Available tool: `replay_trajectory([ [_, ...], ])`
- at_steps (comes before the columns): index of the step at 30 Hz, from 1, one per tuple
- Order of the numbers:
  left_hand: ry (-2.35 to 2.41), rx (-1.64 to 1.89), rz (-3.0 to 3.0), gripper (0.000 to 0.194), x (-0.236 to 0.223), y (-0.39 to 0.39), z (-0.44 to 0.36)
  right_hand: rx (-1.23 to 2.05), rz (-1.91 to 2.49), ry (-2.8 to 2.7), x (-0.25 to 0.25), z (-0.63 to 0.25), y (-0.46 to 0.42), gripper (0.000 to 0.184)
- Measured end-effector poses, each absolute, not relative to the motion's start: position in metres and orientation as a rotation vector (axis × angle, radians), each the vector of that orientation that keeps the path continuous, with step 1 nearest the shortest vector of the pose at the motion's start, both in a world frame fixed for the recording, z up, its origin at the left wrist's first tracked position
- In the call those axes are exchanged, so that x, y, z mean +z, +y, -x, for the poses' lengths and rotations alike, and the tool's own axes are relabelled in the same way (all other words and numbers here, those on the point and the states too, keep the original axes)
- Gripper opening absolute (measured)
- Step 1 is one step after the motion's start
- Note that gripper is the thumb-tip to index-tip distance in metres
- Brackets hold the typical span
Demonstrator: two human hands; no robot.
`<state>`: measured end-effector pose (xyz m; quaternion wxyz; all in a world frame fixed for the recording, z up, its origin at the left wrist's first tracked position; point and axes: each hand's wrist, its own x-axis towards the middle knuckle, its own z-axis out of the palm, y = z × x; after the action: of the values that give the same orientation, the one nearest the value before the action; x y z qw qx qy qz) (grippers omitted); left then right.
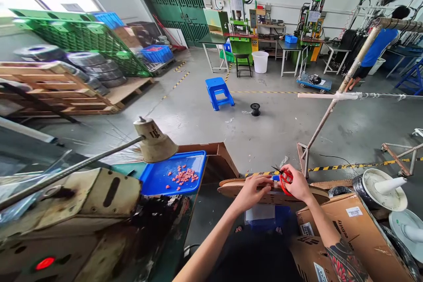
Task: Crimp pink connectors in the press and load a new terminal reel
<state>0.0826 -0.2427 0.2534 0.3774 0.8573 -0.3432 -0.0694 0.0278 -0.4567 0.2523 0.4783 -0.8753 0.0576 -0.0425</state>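
Observation:
My right hand (296,184) is closed around a pair of red-handled scissors (284,182), whose dark blades point up and left over a large brown reel (228,188). My left hand (254,191) grips the reel's near edge, thumb and fingers bent over it, just left of the scissors. The reel lies edge-on across my front. A small blue patch shows between my hands at the reel; what it is I cannot make out.
Left of me stands a worn machine (95,198) with a lamp (155,141). Beside it a blue tray (152,176) holds small reddish pieces. Cardboard boxes (370,224) and white spools (385,189) crowd my right. Ahead are a blue stool (218,90) and a rusty pipe stand (325,128).

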Motion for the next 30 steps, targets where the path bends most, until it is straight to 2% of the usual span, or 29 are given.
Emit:
replay_trajectory([
  [5, -1.023, -0.093, -2.157, 0.019, 0.248, -0.232, -0.074, -0.182, 2.152, 0.113, 0.284, 0.008, -0.476, 0.029],
  [11, -1.048, 0.002, -2.134, 0.023, 0.233, -0.238, -0.068, 0.16, 2.576, -0.023, 0.322, 0.043, -0.487, 0.019],
  [17, -1.038, 0.034, -2.117, 0.025, 0.229, -0.24, -0.067, 0.272, 2.683, -0.095, 0.321, 0.026, -0.473, 0.019],
  [22, -0.979, 0.031, -2.144, 0.024, 0.229, -0.238, -0.064, 0.29, 2.708, -0.21, 0.323, 0.017, -0.468, 0.013],
  [30, -0.887, -0.025, -2.174, 0.022, 0.226, -0.236, -0.067, 0.299, 2.678, -0.335, 0.316, 0.008, -0.47, 0.013],
])
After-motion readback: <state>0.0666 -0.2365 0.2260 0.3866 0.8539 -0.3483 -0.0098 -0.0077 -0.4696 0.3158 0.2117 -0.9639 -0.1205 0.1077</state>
